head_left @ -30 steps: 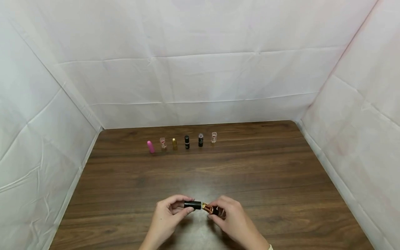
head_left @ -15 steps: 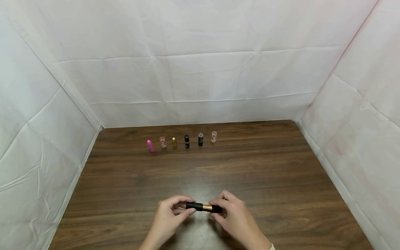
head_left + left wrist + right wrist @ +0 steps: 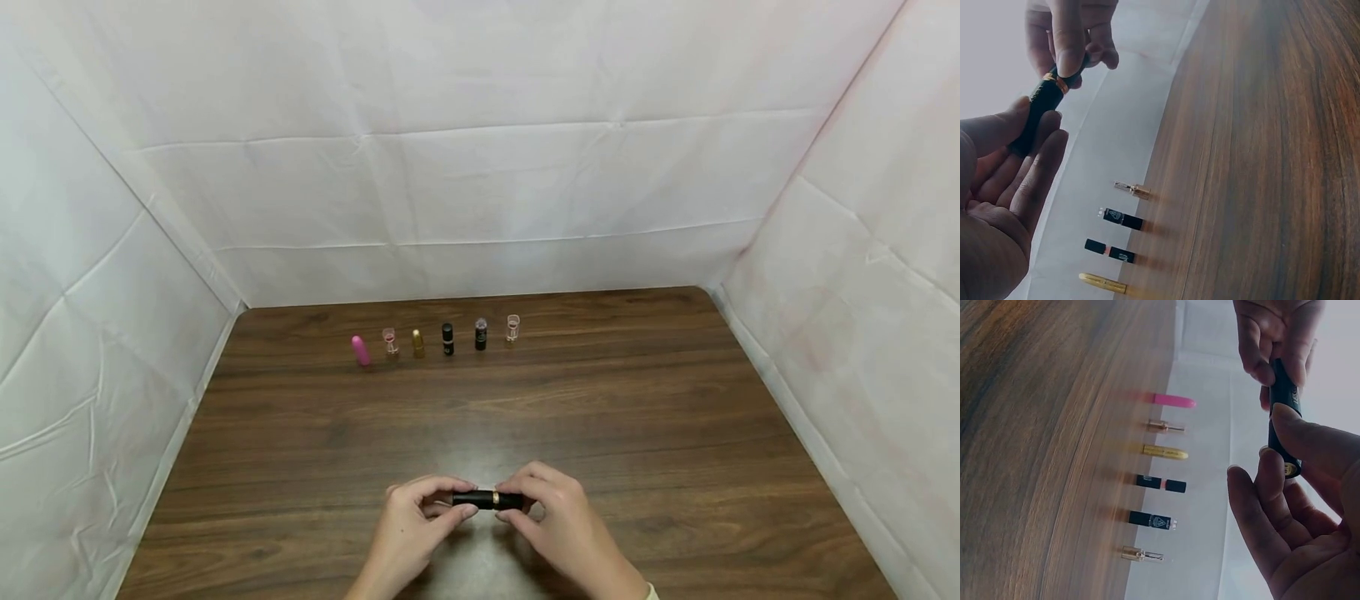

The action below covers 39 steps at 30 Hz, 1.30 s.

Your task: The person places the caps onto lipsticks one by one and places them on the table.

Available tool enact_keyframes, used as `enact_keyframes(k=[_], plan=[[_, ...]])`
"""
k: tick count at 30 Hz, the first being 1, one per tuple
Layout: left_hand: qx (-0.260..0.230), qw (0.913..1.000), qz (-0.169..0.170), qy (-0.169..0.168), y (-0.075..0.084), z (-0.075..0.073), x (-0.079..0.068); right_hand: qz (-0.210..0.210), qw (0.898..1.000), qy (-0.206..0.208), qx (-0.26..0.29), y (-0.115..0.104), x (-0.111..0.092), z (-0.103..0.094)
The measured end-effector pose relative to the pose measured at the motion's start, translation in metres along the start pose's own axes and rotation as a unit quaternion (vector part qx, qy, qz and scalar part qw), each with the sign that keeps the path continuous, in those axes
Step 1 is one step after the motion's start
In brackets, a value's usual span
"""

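A black lipstick (image 3: 486,500) with a narrow gold band lies level between both hands, close over the near part of the table. My left hand (image 3: 411,518) pinches its longer black cap (image 3: 1040,112) between thumb and fingers. The other end, the black base (image 3: 1277,439), is gripped by my right hand (image 3: 558,515). Cap and base line up, with only the gold band (image 3: 1055,82) showing between them in the left wrist view. A round gold label (image 3: 1289,469) marks the end of the base in the right wrist view.
Along the back of the wooden table (image 3: 600,400) several lipsticks stand in a row: pink (image 3: 361,351), clear-topped (image 3: 390,341), gold (image 3: 417,343), black (image 3: 447,339), black with a clear top (image 3: 481,334), and another clear-topped one (image 3: 513,327). White cloth walls (image 3: 480,192) enclose the back and sides.
The cap and the gold inner part were apart and angled, then lined up. Now the cap has slid over the gold part, leaving a thin band, and the hands are closer together.
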State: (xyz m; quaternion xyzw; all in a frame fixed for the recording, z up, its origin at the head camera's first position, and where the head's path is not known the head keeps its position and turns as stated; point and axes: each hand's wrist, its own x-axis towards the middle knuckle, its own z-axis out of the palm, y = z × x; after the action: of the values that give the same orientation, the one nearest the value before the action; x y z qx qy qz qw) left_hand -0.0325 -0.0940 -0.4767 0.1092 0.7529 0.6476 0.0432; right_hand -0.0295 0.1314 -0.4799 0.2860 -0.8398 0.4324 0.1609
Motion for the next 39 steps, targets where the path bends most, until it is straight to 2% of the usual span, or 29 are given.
enact_keyframes(k=[15,19,22,24,27,30,32,34,37,39], plan=[[0.017,0.9993,0.033,0.007,0.001,0.000,0.001,-0.002,1.000,0.001,-0.022,-0.005,0.003,-0.001],[0.032,0.9984,0.046,-0.001,0.001,0.001,0.001,-0.004,0.997,-0.029,-0.074,-0.006,0.004,0.000],[0.049,0.9959,0.074,-0.015,-0.001,0.002,0.001,-0.021,0.988,-0.056,-0.143,-0.006,0.004,0.002],[0.063,0.9930,0.098,-0.023,-0.002,0.002,-0.001,-0.038,0.982,-0.070,-0.171,-0.006,0.005,0.005],[0.063,0.9890,0.130,-0.032,-0.004,0.000,-0.002,-0.050,0.980,-0.086,-0.170,-0.004,0.008,0.007],[0.075,0.9849,0.153,-0.030,-0.008,-0.003,-0.001,-0.033,0.985,-0.090,-0.146,0.004,0.014,0.004],[0.122,0.9779,0.169,-0.018,-0.012,-0.007,-0.001,-0.003,0.988,-0.089,-0.123,0.014,0.021,-0.003],[0.204,0.9633,0.175,-0.001,-0.015,-0.014,-0.001,0.033,0.991,-0.087,-0.101,0.028,0.029,-0.012],[0.346,0.9211,0.178,0.019,-0.022,-0.028,-0.003,0.092,0.989,-0.088,-0.078,0.054,0.041,-0.026],[0.413,0.8920,0.181,0.026,-0.026,-0.038,-0.005,0.123,0.985,-0.090,-0.076,0.073,0.051,-0.035]])
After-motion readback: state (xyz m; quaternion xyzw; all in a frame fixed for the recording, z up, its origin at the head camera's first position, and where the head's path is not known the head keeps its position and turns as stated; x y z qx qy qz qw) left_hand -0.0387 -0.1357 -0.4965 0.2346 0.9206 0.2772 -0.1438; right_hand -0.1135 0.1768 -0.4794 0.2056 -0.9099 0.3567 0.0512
